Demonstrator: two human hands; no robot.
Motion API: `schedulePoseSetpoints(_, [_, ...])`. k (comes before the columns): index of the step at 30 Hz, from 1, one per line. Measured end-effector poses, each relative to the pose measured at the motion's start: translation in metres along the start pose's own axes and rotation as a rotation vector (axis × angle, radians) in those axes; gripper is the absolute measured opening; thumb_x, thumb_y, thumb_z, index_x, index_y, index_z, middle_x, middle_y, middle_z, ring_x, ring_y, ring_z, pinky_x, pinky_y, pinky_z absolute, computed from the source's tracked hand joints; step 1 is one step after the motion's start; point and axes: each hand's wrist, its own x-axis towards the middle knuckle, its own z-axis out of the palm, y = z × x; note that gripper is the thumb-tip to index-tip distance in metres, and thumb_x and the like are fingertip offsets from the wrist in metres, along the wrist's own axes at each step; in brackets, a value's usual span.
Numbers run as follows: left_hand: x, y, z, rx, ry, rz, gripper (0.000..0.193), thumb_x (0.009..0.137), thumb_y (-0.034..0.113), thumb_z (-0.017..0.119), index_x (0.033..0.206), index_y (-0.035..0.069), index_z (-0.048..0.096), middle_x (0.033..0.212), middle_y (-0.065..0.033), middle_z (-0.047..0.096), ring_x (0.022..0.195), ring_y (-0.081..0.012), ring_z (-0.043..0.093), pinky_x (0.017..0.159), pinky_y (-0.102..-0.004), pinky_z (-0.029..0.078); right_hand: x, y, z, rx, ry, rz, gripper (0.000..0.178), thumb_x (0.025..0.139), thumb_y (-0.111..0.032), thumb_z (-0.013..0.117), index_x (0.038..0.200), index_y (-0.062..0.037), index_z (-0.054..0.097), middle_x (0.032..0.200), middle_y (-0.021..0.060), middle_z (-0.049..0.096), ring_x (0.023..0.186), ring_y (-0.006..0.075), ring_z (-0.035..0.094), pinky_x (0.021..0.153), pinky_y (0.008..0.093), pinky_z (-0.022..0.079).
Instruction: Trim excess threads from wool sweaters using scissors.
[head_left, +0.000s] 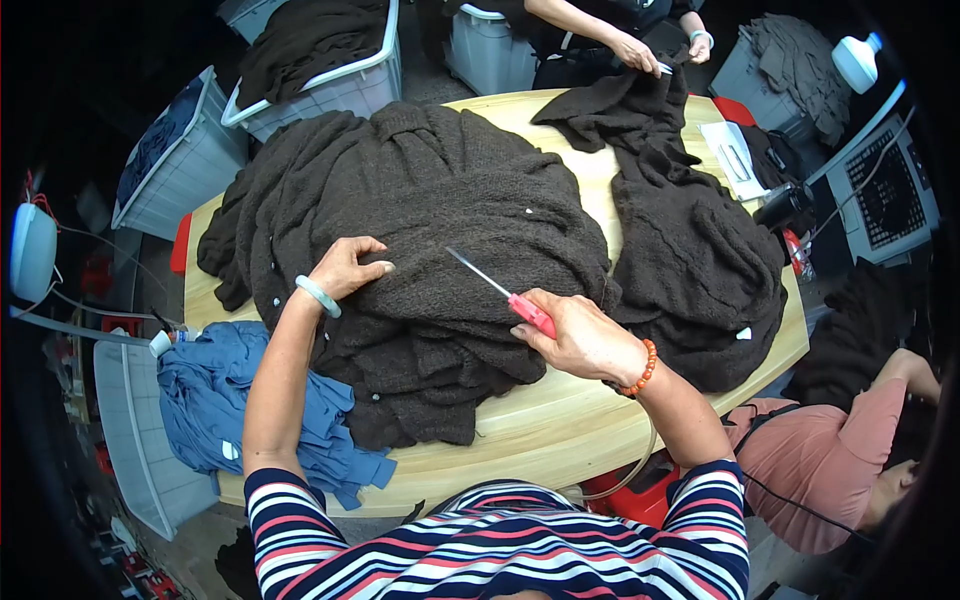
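A large heap of dark brown knitted garments (470,190) lies across the table in front of me. My left hand (350,268) rests on the heap's near left part, thumb and forefinger apart, with nothing visible between them. To the right, my right hand (592,338) grips a pink-red-handled tool (532,315) with a slim, pointed metal blade. The blade points up and left over the knit; whether it has one blade or two closed together I cannot make out. Small white bits dot the fabric.
Blue garments (240,390) lie at the left edge. A second dark pile (690,270) lies at right. Across the table a co-worker's hands (640,52) hold dark fabric and a small tool. Plastic bins (375,80) stand behind; another person in pink (800,460) is at right.
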Motion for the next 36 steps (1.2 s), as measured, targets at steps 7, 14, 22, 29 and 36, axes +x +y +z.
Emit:
schedulePoseSetpoints(7, [-0.011, -0.003, 0.018, -0.288, 0.114, -0.072, 0.018, 0.086, 0.011, 0.075, 0.075, 0.000, 0.066, 0.070, 0.0085, 0.053, 0.066, -0.0018, 0.044, 0.059, -0.0221, 0.038, 0.012, -0.030, 0.031, -0.100, -0.176, -0.093, 0.037, 0.093, -0.029, 0.063, 0.118, -0.0037, 0.057, 0.079, 0.0242, 0.067, 0.080, 0.0445, 0.066, 0.075, 0.0499, 0.052])
schedulePoseSetpoints(14, [-0.023, -0.018, 0.024, -0.607, 0.066, -0.133, 0.006, 0.088, 0.005, 0.073, 0.089, 0.000, 0.070, 0.083, 0.0021, 0.065, 0.073, -0.0034, 0.056, 0.065, -0.0200, 0.046, 0.018, -0.032, 0.049, -0.086, -0.242, -0.194, 0.032, 0.092, -0.029, 0.063, 0.112, -0.0034, 0.059, 0.077, 0.0251, 0.066, 0.079, 0.0439, 0.066, 0.072, 0.0516, 0.052])
schedulePoseSetpoints(22, [-0.008, 0.005, 0.018, -0.200, 0.085, -0.028, 0.038, 0.084, 0.019, 0.077, 0.114, -0.003, 0.067, 0.105, -0.0070, 0.068, 0.096, -0.0123, 0.061, 0.088, -0.0273, 0.048, 0.006, -0.028, 0.036, -0.008, -0.184, -0.136, 0.035, 0.093, -0.028, 0.064, 0.116, -0.0034, 0.057, 0.081, 0.0240, 0.067, 0.081, 0.0439, 0.066, 0.072, 0.0482, 0.052])
schedulePoseSetpoints(29, [0.038, 0.041, 0.051, -0.154, -0.017, 0.005, 0.033, 0.083, 0.021, 0.076, 0.096, -0.008, 0.070, 0.082, -0.0102, 0.071, 0.078, -0.0144, 0.064, 0.072, -0.0321, 0.051, -0.011, -0.007, -0.002, -0.079, 0.084, 0.121, 0.032, 0.092, -0.023, 0.064, 0.114, -0.0017, 0.057, 0.079, 0.0241, 0.065, 0.081, 0.0440, 0.065, 0.072, 0.0447, 0.051])
schedulePoseSetpoints(36, [0.017, 0.042, 0.054, -0.273, 0.129, 0.021, 0.021, 0.084, 0.010, 0.074, 0.076, -0.005, 0.062, 0.064, 0.0051, 0.048, 0.063, -0.0030, 0.043, 0.056, -0.0241, 0.037, -0.012, -0.007, 0.000, -0.066, -0.005, 0.062, 0.030, 0.093, -0.026, 0.063, 0.109, -0.0019, 0.058, 0.078, 0.0260, 0.064, 0.081, 0.0464, 0.064, 0.071, 0.0493, 0.049])
